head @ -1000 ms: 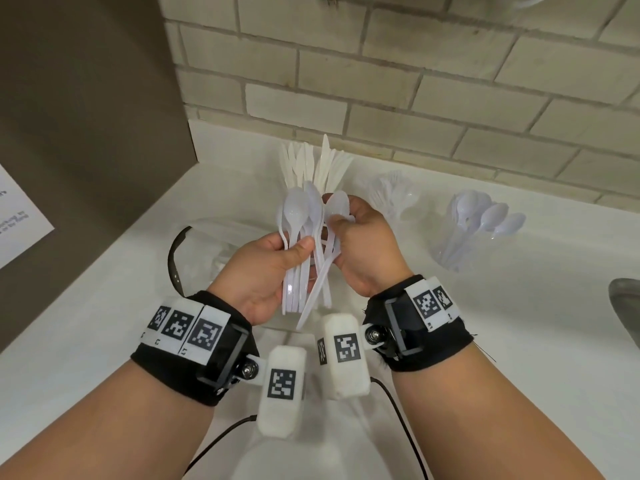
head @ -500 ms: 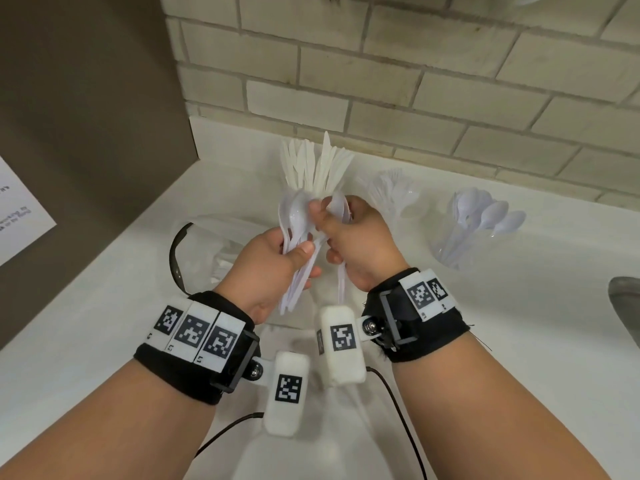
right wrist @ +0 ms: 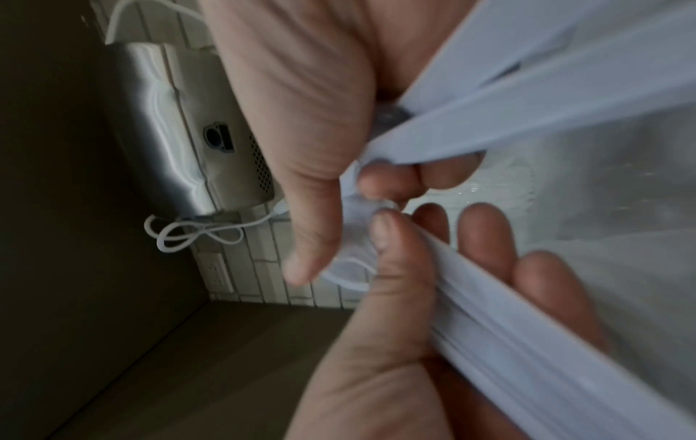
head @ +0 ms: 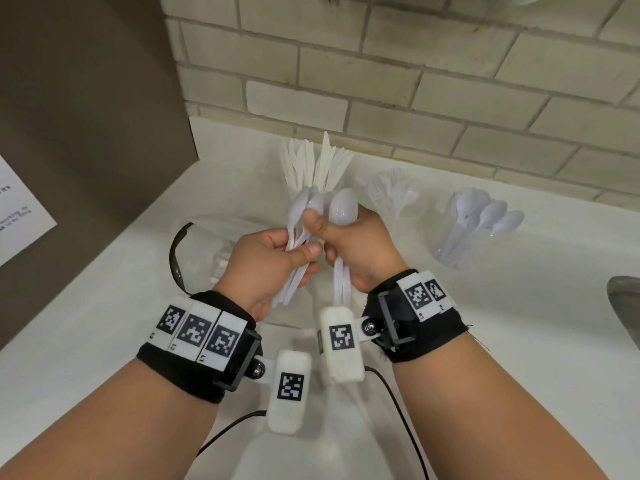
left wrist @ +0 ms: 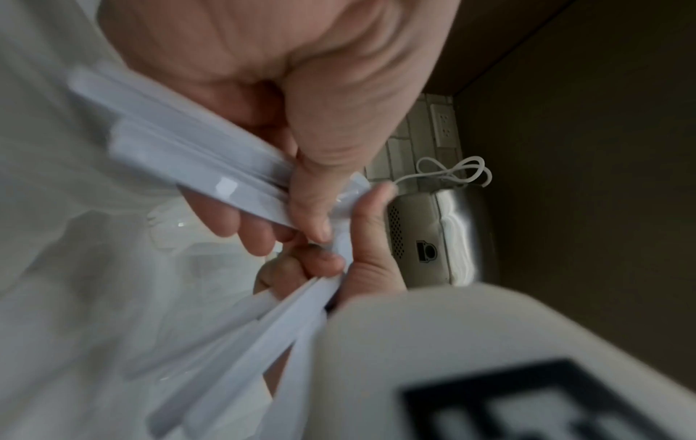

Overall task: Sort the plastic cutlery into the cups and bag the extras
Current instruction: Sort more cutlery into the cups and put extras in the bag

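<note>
My left hand grips a bundle of white plastic spoons by the handles, bowls up, above the white counter. Right beside it, my right hand holds a few more spoons, thumb pressed across them. In the left wrist view the left hand pinches flat handles. In the right wrist view the right hand clamps its handles. Behind the hands stand a cup of knives, a clear cup of forks and a clear cup of spoons.
A clear plastic bag with some cutlery lies on the counter to the left, beside a black curved band. A brown panel closes the left side. A tiled wall is behind. A metal rim shows at far right.
The spoons were one bunch between both hands; now the right hand holds a few apart from the left hand's bundle. Both hands have drifted slightly away from me.
</note>
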`<state>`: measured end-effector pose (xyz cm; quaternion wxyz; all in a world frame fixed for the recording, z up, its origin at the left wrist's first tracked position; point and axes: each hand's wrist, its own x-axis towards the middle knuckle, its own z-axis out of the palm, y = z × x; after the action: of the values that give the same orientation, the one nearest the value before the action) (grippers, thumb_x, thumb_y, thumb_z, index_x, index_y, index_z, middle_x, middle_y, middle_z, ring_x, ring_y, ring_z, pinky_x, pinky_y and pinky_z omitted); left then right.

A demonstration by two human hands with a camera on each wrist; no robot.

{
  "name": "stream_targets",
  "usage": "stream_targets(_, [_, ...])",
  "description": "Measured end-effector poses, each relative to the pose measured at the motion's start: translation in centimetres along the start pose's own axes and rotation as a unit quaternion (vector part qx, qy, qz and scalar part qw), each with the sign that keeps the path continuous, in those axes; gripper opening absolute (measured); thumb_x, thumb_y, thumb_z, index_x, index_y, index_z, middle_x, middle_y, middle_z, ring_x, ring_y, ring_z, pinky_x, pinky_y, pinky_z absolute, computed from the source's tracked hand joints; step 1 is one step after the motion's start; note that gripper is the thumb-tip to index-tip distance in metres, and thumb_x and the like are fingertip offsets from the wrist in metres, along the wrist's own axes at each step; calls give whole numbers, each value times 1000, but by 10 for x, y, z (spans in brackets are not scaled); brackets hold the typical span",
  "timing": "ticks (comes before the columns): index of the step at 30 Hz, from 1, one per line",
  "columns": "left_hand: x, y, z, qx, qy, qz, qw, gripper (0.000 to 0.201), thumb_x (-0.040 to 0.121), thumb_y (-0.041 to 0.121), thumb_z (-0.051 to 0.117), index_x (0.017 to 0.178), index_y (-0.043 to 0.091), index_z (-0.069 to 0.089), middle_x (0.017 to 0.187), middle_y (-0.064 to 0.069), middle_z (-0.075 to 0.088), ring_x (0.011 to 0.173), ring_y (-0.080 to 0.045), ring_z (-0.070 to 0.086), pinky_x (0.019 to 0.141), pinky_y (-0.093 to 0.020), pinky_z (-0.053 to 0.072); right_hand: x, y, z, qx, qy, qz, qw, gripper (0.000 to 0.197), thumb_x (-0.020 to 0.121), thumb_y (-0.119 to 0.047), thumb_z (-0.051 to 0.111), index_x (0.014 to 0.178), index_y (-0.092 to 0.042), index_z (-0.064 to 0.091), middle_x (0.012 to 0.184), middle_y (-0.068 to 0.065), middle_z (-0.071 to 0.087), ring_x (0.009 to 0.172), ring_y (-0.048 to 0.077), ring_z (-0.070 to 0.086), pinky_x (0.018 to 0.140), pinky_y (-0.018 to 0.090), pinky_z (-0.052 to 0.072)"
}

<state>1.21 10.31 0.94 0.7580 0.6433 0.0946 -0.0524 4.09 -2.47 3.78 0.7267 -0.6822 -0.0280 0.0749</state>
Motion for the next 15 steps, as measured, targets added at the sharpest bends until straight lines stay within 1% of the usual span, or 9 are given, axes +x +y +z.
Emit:
stream_targets(2, [-1,0,1,-8,-9,-5,1000,13,81,15,72,93,10,73,91,-12,75,83,-25,72,74,-33,59,-1,1,2,10,-2,4,1000,10,82,-8,73,88,-3,66,58,-3,64,42,4,52,42,17,42])
stream_targets(5, [-3,1,2,-36,-33,-12,999,19,88,21,62,97,7,72,98,-15,74,92,-29,70,85,-41,56,1,2,0,29,-9,22,999,9,86,-8,67,87,0,64,52,-2,61,44,11,50,46,23,45])
stream_targets(7, [-3,1,0,-50,-41,-21,998,22,95,22,52,99,10,70,99,-12,73,93,-26,69,84,-39,55,1,2,-3,50,-36,24,998,11,90,-8,62,95,2,62,50,-4,60,50,15,55,50,26,49])
stream_targets(9, [-3,3,-3,-63,-61,-27,996,26,99,23,44,102,15,69,101,-9,72,93,-22,67,80,-35,55,0,0,-4,88,-52,24,994,20,93,-4,57,111,4,58,55,-4,64,51,12,61,50,26,50])
stream_targets(10, [-3,3,-4,-66,-72,-26,995,28,100,23,41,103,17,69,102,-8,72,92,-21,67,77,-33,55,-1,-2,-5,107,-57,24,992,25,93,-2,55,118,3,54,62,0,67,50,10,62,49,26,50])
stream_targets(12, [-3,4,-5,-63,-82,-19,994,29,101,24,40,101,20,69,98,-6,72,88,-20,68,70,-30,56,-4,-6,-5,136,-59,25,989,31,94,0,52,124,1,50,80,9,68,49,9,63,47,25,50])
stream_targets(13, [-3,5,-4,-55,-80,-14,995,30,101,24,40,100,21,69,95,-5,73,86,-20,69,69,-30,57,-4,-6,-5,150,-55,29,987,32,94,1,51,125,0,49,83,11,67,48,9,63,46,24,49])
stream_targets(14, [-3,5,-3,-43,-75,-7,996,29,101,24,40,100,21,69,94,-4,74,85,-21,70,72,-33,58,-4,-7,-6,162,-49,35,985,32,93,2,50,125,1,48,79,11,67,46,9,62,45,23,49])
stream_targets(15, [-2,4,-2,-25,-66,3,998,28,101,25,40,101,21,68,96,-4,74,86,-22,70,76,-36,58,-3,-6,-7,167,-39,40,984,31,93,2,49,124,2,49,71,8,66,44,9,60,45,21,48])
